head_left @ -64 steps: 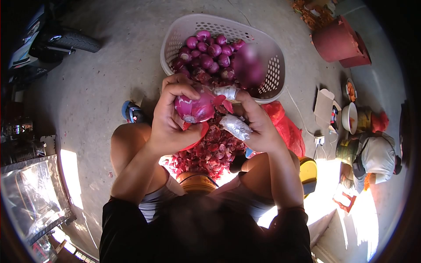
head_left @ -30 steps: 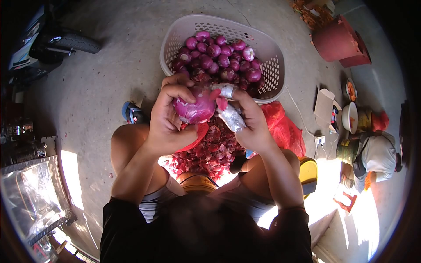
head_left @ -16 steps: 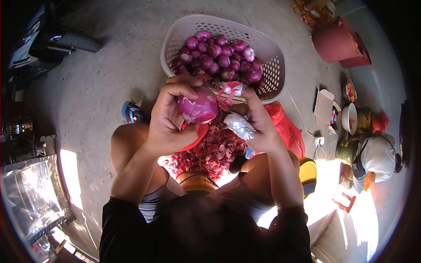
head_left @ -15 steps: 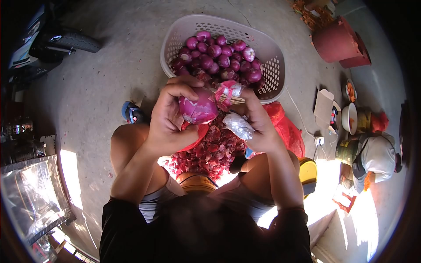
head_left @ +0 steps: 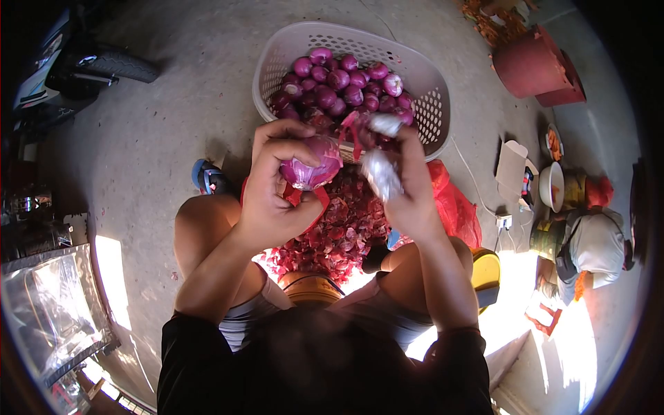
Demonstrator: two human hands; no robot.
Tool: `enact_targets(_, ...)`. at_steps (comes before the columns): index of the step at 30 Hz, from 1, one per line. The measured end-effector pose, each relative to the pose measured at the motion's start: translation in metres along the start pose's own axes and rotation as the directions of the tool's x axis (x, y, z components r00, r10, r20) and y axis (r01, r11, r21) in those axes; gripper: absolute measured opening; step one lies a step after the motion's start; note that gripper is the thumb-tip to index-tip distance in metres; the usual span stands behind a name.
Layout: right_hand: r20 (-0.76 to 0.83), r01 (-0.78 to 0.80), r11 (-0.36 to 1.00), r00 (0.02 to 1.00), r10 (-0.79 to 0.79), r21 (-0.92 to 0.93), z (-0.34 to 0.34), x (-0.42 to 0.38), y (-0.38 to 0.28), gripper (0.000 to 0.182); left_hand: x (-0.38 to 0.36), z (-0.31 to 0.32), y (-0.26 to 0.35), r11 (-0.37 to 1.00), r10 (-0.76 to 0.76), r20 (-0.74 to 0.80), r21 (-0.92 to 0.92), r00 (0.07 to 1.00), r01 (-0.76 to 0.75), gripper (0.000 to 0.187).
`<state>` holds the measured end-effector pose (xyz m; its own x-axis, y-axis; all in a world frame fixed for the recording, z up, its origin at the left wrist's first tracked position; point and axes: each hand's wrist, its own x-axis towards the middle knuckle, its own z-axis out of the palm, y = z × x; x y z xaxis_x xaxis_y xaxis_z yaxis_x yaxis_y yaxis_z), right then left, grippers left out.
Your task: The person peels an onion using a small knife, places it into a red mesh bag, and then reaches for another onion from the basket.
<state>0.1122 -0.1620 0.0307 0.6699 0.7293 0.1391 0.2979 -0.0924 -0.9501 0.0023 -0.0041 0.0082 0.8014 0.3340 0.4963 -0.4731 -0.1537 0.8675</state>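
Left fingers (head_left: 285, 149) curl around the onion (head_left: 315, 169); right fingers (head_left: 382, 176) stand parted beside it.

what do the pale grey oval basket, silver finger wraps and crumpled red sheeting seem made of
Pale grey oval basket: probably moulded plastic, satin, with regular holes. Silver finger wraps: likely foil or metallic tape, shiny and crinkled, though blurred. Crumpled red sheeting: perhaps plastic netting or film, thin and softly folded; the weave isn't clear.

One held onion (head_left: 311, 166), two silvery finger wraps (head_left: 382, 176), one basket (head_left: 413, 68) at twelve o'clock, one co-worker (head_left: 598, 245) at three, one tyre (head_left: 123, 66) at ten
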Motion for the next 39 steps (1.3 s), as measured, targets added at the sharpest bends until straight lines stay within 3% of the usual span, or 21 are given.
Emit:
enact_targets(2, -0.095, -0.14, 0.944, 0.989, 0.116, -0.3, -0.011, 0.005, -0.004, 0.051, 0.0, 0.0, 0.001, 1.0, 0.002, -0.014, -0.006, 1.0, -0.002, 0.051)
enact_targets(3, -0.08, -0.227, 0.924, 0.974, 0.213, -0.307, -0.017, 0.006, -0.005, 0.053, 0.0, -0.001, 0.002, 0.998, 0.005, 0.003, 0.056, 1.0, -0.005, 0.05)
enact_targets(5, 0.037, -0.148, 0.989, 0.988, 0.148, -0.007, -0.016, 0.004, -0.01, 0.053, 0.001, -0.004, 0.003, 0.984, 0.01, 0.034, 0.18, 0.999, -0.016, 0.049)
enact_targets(8, 0.184, 0.001, 0.969, 0.982, -0.048, 0.245, -0.005, -0.005, -0.01, 0.054, 0.0, -0.003, 0.001, 0.982, 0.026, 0.017, 0.185, 1.0, -0.029, 0.048)
enact_targets(10, 0.269, -0.088, 0.996, 0.96, 0.084, 0.002, -0.005, -0.01, -0.009, 0.055, 0.0, -0.001, 0.002, 0.987, 0.038, 0.011, 0.158, 0.999, -0.039, 0.048)
enact_targets(12, 0.255, 0.009, 0.999, 0.967, 0.001, -0.037, -0.001, -0.011, 0.002, 0.056, -0.001, 0.001, 0.002, 0.991, 0.046, 0.004, 0.122, 0.999, -0.046, 0.048)
enact_targets(19, 0.167, 0.192, 0.979, 0.965, -0.2, 0.063, 0.007, -0.005, 0.002, 0.046, -0.003, 0.003, 0.0, 0.991, 0.099, -0.009, 0.093, 0.995, -0.098, 0.046)
enact_targets(22, 0.165, 0.128, 0.972, 0.973, -0.162, 0.195, 0.009, -0.006, 0.001, 0.042, -0.003, 0.003, 0.0, 0.985, 0.129, 0.0, 0.115, 0.992, -0.128, 0.045)
enact_targets(26, 0.151, 0.041, 0.988, 0.986, -0.064, 0.152, 0.004, -0.003, 0.003, 0.043, -0.002, 0.002, 0.001, 0.974, 0.2, 0.04, 0.104, 0.979, -0.203, 0.045)
enact_targets(28, 0.108, -0.014, 0.986, 0.994, -0.004, 0.166, 0.0, -0.001, 0.0, 0.044, -0.001, 0.005, 0.003, 0.972, 0.228, -0.015, 0.068, 0.974, -0.227, 0.043)
enact_targets(30, 0.179, -0.168, 0.92, 0.978, 0.11, 0.354, -0.005, -0.006, -0.008, 0.046, 0.0, 0.006, 0.003, 0.97, 0.238, -0.039, 0.05, 0.97, -0.236, 0.042)
enact_targets(35, 0.199, 0.136, 0.946, 0.959, -0.2, 0.294, 0.003, -0.009, 0.001, 0.05, -0.001, 0.003, 0.002, 0.976, 0.204, -0.011, 0.073, 0.979, -0.203, 0.044)
enact_targets(39, 0.28, 0.084, 0.989, 0.953, -0.115, 0.118, -0.002, -0.01, -0.001, 0.048, -0.002, 0.003, 0.002, 0.99, 0.14, 0.019, 0.01, 0.99, -0.14, 0.046)
